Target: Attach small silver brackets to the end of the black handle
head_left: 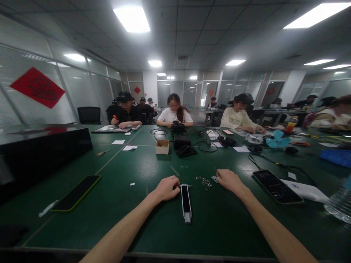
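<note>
On the green table (159, 233) lies a narrow device (186, 202) with a dark centre and a pale rim. My left hand (168, 188) rests at its upper left end with the fingers curled; whether they pinch anything is hidden. To the right of the device several small metal pieces (205, 181) are scattered. My right hand (227, 179) is beyond them, its fingers bent down at a small grey plate (215, 179) that lies by the fingertips.
A green-edged phone (76, 193) lies at the left, another phone (276, 186) at the right beside a plastic bottle (341, 201). Ahead stand a small box (162, 147) and black equipment (182, 142) with cables. People sit across the table.
</note>
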`<control>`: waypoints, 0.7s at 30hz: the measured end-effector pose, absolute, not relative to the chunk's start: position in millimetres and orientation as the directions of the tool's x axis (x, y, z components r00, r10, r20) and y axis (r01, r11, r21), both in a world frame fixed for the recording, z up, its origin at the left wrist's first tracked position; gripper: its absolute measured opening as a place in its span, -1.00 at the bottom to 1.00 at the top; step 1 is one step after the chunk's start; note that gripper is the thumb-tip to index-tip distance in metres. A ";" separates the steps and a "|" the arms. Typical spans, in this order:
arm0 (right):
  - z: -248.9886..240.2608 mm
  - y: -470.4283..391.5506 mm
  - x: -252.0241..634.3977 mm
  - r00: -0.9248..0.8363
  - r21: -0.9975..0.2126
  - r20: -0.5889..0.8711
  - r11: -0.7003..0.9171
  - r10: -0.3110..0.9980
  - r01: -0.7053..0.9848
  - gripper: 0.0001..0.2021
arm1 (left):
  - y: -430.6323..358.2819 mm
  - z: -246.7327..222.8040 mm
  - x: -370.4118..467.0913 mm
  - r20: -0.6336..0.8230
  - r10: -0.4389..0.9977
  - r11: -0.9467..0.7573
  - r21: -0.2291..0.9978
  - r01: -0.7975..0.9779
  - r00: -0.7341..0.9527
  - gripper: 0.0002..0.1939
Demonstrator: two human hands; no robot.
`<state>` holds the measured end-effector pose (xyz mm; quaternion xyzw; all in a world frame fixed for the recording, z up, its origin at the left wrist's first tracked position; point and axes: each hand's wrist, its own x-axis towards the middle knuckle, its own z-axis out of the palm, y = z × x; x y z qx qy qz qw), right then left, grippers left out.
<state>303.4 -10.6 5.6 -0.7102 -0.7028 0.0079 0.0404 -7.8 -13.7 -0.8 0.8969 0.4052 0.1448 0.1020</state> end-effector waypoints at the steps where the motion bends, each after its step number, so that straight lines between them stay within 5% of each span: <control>1: 6.8 -11.6 302.3 0.015 -0.060 0.029 -0.013 0.999 0.998 -0.80 | -13.2 -1.7 -7.7 0.180 0.756 -0.652 0.291 0.700 0.630 -0.86; 7: 14.8 -17.0 292.4 -0.134 0.014 0.143 0.134 0.981 0.991 -0.79 | -12.8 -2.0 -6.8 0.156 0.768 -0.637 0.282 0.717 0.621 -0.85; 11: 12.7 -15.6 287.6 -0.310 -0.036 0.079 0.313 0.947 0.949 -0.80 | -13.4 -0.4 -7.4 0.155 0.765 -0.640 0.291 0.711 0.626 -0.85; 21: 3.5 -9.0 284.5 -0.298 -0.114 0.051 0.302 0.953 0.947 -0.83 | -14.7 1.1 -7.8 0.147 0.763 -0.640 0.309 0.703 0.630 -0.85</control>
